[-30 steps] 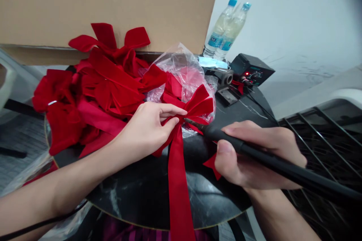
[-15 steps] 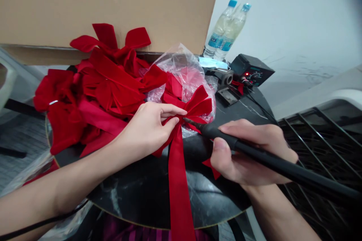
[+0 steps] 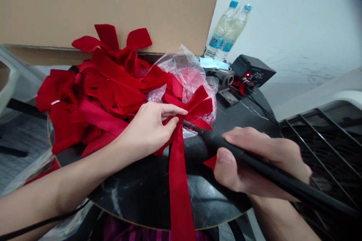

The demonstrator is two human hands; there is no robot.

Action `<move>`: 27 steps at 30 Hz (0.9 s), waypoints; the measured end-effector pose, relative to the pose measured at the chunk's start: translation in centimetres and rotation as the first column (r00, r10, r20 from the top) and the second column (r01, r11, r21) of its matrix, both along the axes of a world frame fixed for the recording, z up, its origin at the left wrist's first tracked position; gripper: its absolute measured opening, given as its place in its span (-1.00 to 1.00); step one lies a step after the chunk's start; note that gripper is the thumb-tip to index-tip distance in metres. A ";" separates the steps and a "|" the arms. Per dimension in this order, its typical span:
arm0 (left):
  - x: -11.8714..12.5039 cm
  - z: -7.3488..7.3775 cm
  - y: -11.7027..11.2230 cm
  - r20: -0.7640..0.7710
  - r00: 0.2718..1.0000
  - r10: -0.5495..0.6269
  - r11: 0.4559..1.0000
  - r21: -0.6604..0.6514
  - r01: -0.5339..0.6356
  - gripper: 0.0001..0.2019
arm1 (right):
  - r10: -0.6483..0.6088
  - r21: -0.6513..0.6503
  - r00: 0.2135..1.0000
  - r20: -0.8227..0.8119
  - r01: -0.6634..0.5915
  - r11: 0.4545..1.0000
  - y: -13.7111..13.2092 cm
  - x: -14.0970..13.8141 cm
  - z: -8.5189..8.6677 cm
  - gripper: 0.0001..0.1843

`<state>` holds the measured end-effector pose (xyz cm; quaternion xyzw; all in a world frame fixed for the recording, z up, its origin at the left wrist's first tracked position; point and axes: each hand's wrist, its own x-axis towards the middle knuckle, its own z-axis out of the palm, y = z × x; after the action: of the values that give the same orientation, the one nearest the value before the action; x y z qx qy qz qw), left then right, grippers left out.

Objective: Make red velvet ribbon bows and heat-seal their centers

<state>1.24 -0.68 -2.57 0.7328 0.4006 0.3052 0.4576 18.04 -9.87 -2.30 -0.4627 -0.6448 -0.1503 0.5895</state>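
Red velvet bow (image 3: 195, 107) on black marble bench (image 3: 135, 192) | left hand (image 3: 147, 128) palm down, narrow grip pinching bow's knot | right hand (image 3: 254, 139) curled, grip shut around black soldering iron (image 3: 283, 175), tip just beside bow

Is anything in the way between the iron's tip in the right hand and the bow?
Nothing visible: the tip of the black soldering iron in the right hand lies right at the lower loop of the red velvet bow, beside the left hand.

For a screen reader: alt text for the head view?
A left hand pinches a red velvet bow; the right hand holds a black soldering iron, tip at it. More red bows lie heaped on a black table.
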 end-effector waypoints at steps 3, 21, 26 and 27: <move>-0.1 -0.1 0.0 -0.001 1.000 -0.009 1.000 0.019 0.009 -0.72 | -0.011 0.003 0.999 -0.046 0.012 1.000 0.2 -0.6 -0.2 -0.88; -0.1 0.1 -0.1 0.020 1.000 -0.003 1.000 -0.017 0.004 -0.72 | 0.116 -0.091 0.980 0.164 -0.102 0.991 0.0 1.1 0.4 -0.75; -0.1 0.1 -0.1 0.018 1.000 -0.006 1.000 -0.007 0.006 -0.72 | 0.154 -0.096 0.971 0.183 -0.138 0.986 0.4 1.2 0.4 -0.77; -0.1 0.1 0.0 0.017 1.000 -0.006 1.000 -0.008 0.006 -0.71 | 0.160 -0.096 0.969 0.186 -0.144 0.985 0.5 1.2 0.3 -0.76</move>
<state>1.16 -0.72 -2.44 0.7296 0.3957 0.3086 0.4647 19.28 -9.39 -1.98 -0.4190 -0.7381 -0.1224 0.5145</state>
